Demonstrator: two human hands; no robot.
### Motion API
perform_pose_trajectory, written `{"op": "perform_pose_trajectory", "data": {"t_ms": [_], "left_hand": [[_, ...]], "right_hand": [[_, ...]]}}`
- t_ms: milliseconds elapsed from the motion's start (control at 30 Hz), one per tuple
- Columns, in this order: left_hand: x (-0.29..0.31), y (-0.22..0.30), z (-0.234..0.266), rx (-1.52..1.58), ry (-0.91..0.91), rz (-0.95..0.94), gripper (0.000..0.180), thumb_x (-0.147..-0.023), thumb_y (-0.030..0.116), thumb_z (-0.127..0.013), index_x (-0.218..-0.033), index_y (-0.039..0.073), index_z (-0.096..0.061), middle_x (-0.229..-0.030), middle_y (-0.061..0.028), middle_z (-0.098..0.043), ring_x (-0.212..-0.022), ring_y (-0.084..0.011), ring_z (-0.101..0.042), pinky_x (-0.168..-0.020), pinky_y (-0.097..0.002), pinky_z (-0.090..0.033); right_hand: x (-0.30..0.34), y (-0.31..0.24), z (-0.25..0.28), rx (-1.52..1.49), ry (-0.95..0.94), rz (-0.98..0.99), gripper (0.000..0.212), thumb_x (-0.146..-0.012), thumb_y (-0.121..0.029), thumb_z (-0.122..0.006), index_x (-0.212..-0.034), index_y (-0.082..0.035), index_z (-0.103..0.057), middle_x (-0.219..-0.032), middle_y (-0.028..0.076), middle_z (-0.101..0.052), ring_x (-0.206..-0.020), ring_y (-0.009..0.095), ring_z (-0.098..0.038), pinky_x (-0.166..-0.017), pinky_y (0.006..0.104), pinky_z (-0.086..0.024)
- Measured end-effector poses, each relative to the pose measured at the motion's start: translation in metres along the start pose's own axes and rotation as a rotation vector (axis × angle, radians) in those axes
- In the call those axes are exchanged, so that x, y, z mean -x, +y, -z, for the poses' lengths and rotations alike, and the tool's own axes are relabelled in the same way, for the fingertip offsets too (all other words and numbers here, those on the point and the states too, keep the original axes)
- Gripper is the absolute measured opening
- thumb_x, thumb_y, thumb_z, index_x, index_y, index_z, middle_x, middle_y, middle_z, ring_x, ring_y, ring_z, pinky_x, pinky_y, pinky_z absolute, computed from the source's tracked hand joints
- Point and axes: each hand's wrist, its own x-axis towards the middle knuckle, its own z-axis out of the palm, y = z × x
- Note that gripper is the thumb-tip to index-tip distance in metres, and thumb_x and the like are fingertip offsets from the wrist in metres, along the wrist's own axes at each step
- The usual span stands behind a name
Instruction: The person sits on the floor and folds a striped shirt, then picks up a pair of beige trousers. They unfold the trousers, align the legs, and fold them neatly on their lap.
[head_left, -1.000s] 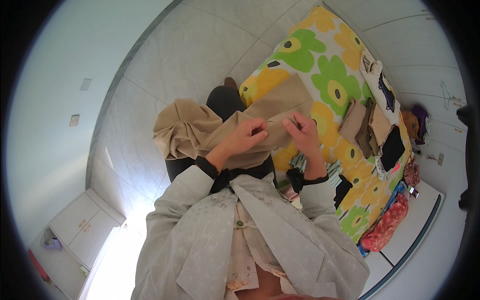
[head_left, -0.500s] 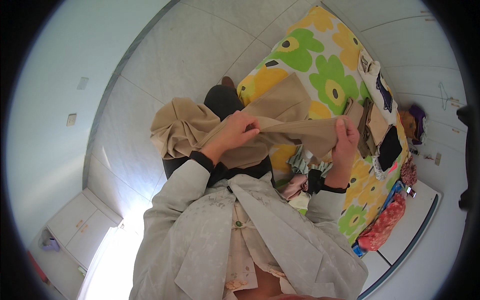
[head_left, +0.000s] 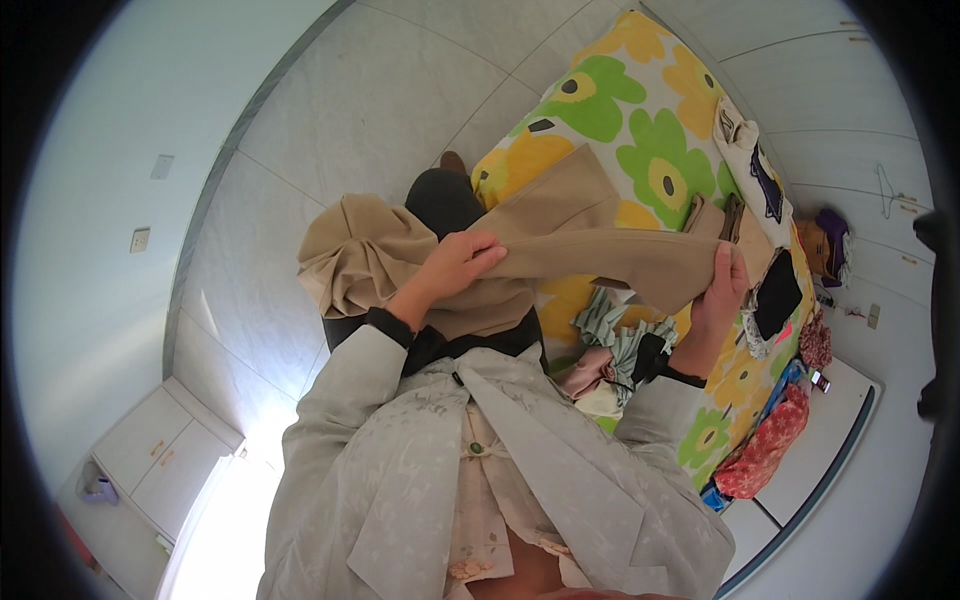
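A pair of tan trousers (head_left: pixel 580 255) lies across my lap, its bulk bunched in folds at the left. My left hand (head_left: pixel 452 270) is closed on the cloth above my lap, fingers pinching its edge. Out to the right, my right hand (head_left: pixel 718 295) grips the end of one trouser leg, thumb on top. That leg is stretched between both hands above the bed. Another flap of the same tan cloth rests on the flowered sheet beyond it.
The bed (head_left: pixel 610 100) has a green and yellow flowered sheet. Folded brown clothes (head_left: pixel 738 222), a black folded garment (head_left: pixel 778 298) and a white garment (head_left: pixel 740 140) lie along its right side. Striped and pink clothes (head_left: pixel 600 350) sit under my right forearm. Cupboards (head_left: pixel 810 100) stand beyond.
My right hand has moved further right and slightly down, drawing the trouser leg out longer and straighter. My left hand has shifted slightly left and keeps its hold.
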Motion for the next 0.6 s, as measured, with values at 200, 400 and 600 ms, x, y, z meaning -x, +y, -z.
{"op": "perform_pose_trajectory", "data": {"t_ms": [200, 400, 600], "left_hand": [[0.018, 0.013, 0.003, 0.104, -0.065, 0.041, 0.025, -0.089, 0.018, -0.058, -0.075, 0.0, -0.049, -0.065, -0.0042, -0.042, -0.063, -0.0129, -0.039, -0.057, -0.0293, -0.035], [0.03, -0.005, -0.001, 0.051, -0.283, 0.022, 0.019, -0.089, 0.015, -0.056, -0.077, 0.001, -0.049, -0.066, -0.0004, -0.04, -0.065, -0.0077, -0.037, -0.058, -0.0265, -0.035], [0.033, -0.03, -0.01, -0.158, -0.085, 0.067, 0.021, -0.085, 0.019, -0.06, -0.082, 0.0, -0.051, -0.074, -0.0096, -0.052, -0.069, -0.0152, -0.048, -0.064, -0.0298, -0.042]], "right_hand": [[-0.005, 0.01, 0.001, 0.172, 0.04, 0.032, 0.018, -0.096, -0.019, -0.056, -0.097, -0.002, -0.061, -0.086, 0.001, -0.061, -0.075, 0.007, -0.056, -0.068, 0.0224, -0.046], [-0.02, 0.026, 0.008, 0.609, 0.048, 0.086, 0.022, -0.093, -0.021, -0.059, -0.091, 0.0, -0.057, -0.075, 0.0, -0.054, -0.069, 0.005, -0.046, -0.062, 0.0216, -0.039], [-0.026, 0.098, -0.034, 1.142, -0.105, 0.501, 0.024, -0.084, -0.019, -0.062, -0.102, -0.004, -0.061, -0.091, 0.013, -0.063, -0.082, 0.031, -0.06, -0.073, 0.0391, -0.048]]}}
